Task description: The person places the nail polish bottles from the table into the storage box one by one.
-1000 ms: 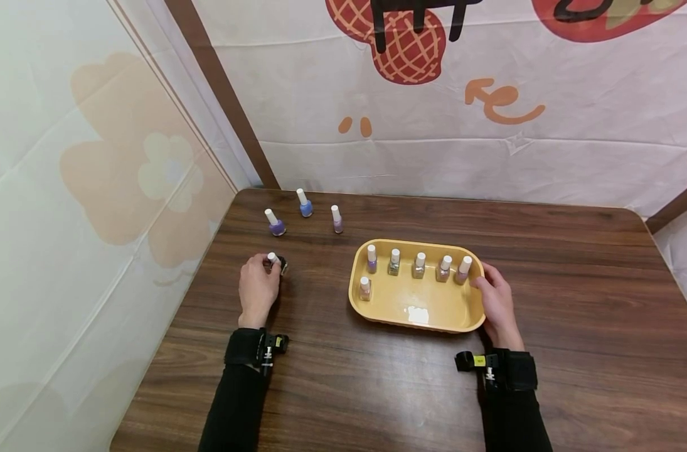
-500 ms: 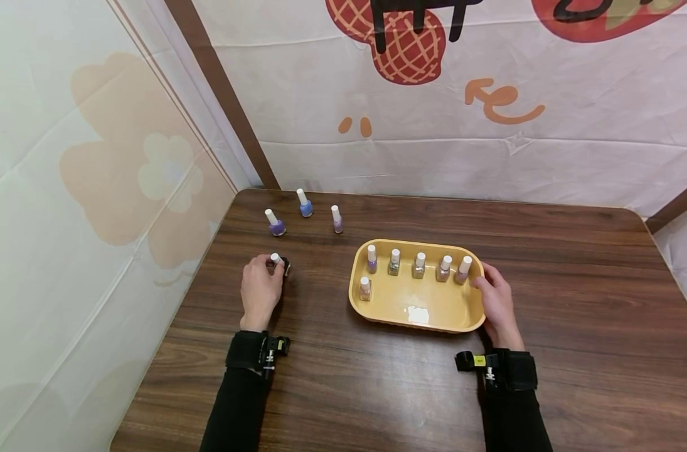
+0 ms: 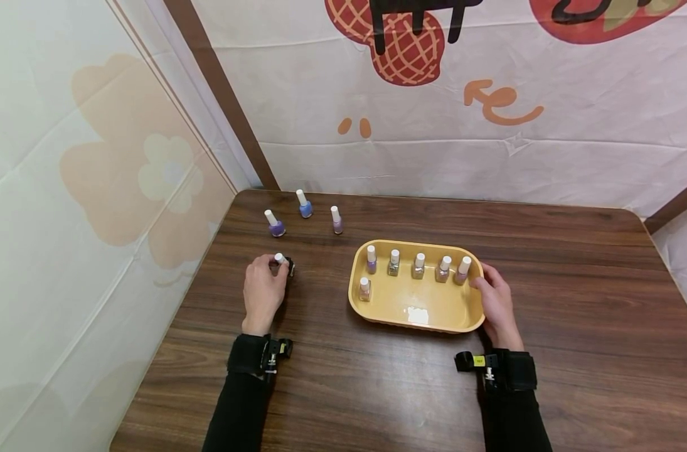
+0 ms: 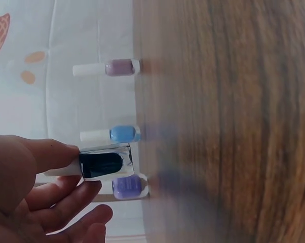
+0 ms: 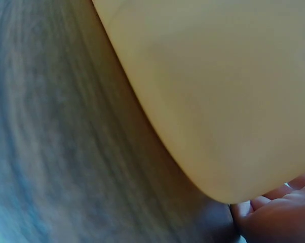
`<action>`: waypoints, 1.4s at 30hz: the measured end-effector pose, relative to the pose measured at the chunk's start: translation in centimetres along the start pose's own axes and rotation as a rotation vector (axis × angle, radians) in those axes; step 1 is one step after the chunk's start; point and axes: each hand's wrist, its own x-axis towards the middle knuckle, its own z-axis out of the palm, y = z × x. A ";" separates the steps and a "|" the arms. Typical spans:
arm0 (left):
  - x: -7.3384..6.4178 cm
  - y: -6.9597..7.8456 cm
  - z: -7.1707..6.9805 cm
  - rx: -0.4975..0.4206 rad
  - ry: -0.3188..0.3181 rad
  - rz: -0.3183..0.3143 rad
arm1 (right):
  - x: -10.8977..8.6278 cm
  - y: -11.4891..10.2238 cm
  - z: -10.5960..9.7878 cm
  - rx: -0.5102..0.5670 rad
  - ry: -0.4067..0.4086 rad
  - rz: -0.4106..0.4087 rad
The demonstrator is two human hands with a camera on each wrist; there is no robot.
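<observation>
My left hand [image 3: 263, 289] pinches the white cap of a dark nail polish bottle [image 4: 103, 163] between thumb and fingers. Its glass body, dark teal in the left wrist view, hangs just above the wood, tilted a little in the head view. My right hand [image 3: 498, 301] grips the right end of a yellow tray [image 3: 399, 300], thumb over the rim and other fingers mostly hidden outside it. Inside the tray, several white-capped polish bottles stand in a row along the back wall, among them a glittery one [image 3: 394, 267]. A pinkish bottle [image 3: 365, 290] stands at its left side.
Beyond my left hand stand three more polish bottles: a purple one [image 3: 276, 226], a blue one [image 3: 305, 207] and a lilac one [image 3: 337, 223]. The brown wooden table [image 3: 575, 282] meets a printed cloth wall [image 3: 580, 169] at the back and another on the left.
My left hand has shifted slightly right with the dark nail polish bottle. The right hand and the tray have kept their place.
</observation>
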 end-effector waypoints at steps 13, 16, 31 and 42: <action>-0.6 1.2 -0.2 -0.042 -0.026 0.032 | -0.1 -0.1 0.0 -0.011 -0.007 0.000; -0.8 1.6 -0.3 -0.046 -0.033 0.040 | -0.1 -0.1 0.0 -0.010 -0.002 -0.002; -1.2 3.3 -0.4 -0.048 -0.063 0.084 | 0.1 0.0 0.1 -0.008 0.002 0.003; -1.7 4.1 -0.1 -0.054 -0.097 0.107 | 0.1 0.0 0.1 -0.006 0.004 -0.006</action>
